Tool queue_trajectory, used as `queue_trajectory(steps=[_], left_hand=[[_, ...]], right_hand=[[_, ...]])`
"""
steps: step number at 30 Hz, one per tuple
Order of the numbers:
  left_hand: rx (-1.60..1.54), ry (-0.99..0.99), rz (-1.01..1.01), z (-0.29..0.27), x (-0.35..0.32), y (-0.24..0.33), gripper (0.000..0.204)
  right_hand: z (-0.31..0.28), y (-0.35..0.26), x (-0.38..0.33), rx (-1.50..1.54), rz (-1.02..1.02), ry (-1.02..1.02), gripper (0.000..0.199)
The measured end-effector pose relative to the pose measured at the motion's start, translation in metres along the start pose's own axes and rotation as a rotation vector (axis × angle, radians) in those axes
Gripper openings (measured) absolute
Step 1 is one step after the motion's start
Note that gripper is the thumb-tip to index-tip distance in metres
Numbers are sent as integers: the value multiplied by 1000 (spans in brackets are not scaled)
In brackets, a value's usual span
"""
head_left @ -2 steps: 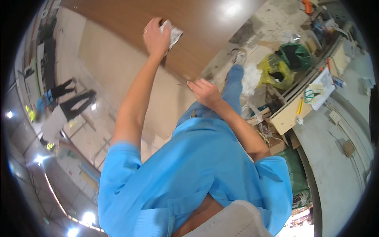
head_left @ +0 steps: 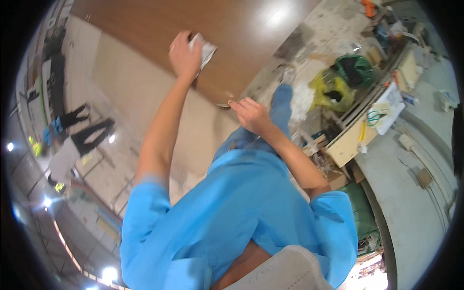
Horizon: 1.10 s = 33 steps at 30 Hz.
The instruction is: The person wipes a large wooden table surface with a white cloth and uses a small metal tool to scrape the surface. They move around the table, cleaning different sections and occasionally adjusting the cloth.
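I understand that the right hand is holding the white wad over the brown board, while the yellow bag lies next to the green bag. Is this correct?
Not quite: the head view shows the left hand holding the white wad over the brown board. The yellow bag does lie next to the green bag.

At eleven o'clock, our left hand holds a white wad on a brown panel; our right hand, at one, is near the panel's corner. A yellow bag lies at two.
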State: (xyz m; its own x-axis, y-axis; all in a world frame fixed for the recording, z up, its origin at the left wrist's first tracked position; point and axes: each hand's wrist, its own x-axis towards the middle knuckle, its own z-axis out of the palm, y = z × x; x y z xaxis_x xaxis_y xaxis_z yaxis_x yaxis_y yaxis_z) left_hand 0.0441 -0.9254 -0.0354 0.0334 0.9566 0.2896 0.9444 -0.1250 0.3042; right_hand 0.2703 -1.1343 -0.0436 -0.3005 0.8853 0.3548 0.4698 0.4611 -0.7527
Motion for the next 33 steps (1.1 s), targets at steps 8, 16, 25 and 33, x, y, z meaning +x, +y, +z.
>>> queue_trajectory(steps=[8, 16, 25, 33], left_hand=[[23, -38, -48, 2, 0, -8, 41], [62, -93, -111, -1, -2, -7, 39], [54, -92, -105, -2, -3, -4, 40], [50, -41, -76, 2, -1, -7, 40]], right_hand=[[-213, 276, 177, -118, 519, 474, 27], [-366, 483, 296, -467, 467, 507, 32], [-387, 477, 303, -625, 208, 247, 28], [-285, 348, 231, -514, 244, 150, 25]])
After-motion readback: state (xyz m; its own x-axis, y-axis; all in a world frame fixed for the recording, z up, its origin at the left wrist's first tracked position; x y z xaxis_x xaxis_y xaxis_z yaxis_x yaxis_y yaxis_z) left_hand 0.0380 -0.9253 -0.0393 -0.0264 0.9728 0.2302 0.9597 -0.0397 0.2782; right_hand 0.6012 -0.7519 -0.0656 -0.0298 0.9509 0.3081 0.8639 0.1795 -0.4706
